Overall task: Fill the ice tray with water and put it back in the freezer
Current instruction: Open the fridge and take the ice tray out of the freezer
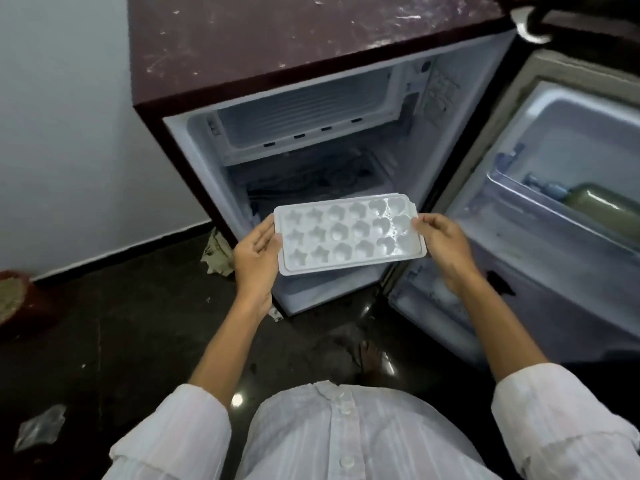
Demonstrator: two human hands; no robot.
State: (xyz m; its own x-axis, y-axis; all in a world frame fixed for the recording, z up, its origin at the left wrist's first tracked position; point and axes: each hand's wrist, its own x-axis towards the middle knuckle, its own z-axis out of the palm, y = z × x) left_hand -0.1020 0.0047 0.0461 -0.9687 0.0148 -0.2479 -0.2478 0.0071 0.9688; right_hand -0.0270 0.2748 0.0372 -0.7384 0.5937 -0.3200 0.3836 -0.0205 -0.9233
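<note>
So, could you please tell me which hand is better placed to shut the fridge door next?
Probably the right hand: the open fridge door stands on its side, and it only pinches one end of the ice tray, while the left hand has the fuller grip.

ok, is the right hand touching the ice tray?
Touching. Head view: the right hand pinches the ice tray at its right end, with no gap; the left hand holds the other end.
</note>
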